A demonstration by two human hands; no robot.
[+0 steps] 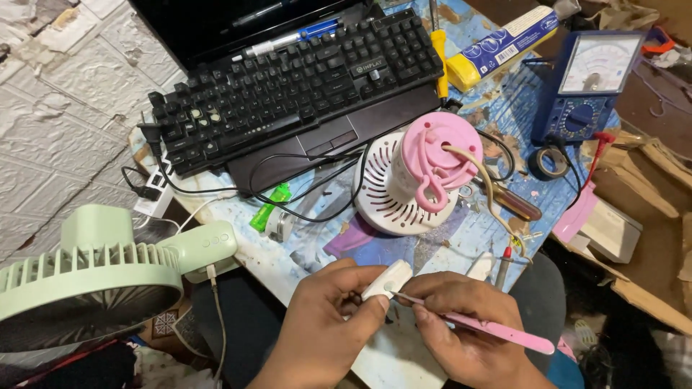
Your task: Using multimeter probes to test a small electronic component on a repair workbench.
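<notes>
At the table's near edge, the left hand pinches a small white plastic casing between thumb and fingers. The right hand grips pink tweezers, tips touching the casing, just below the pink-and-white fan.

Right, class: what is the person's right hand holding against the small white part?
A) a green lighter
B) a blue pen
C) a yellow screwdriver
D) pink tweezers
D: the right hand grips pink tweezers, their tip meeting the white part held by the left hand.
</notes>
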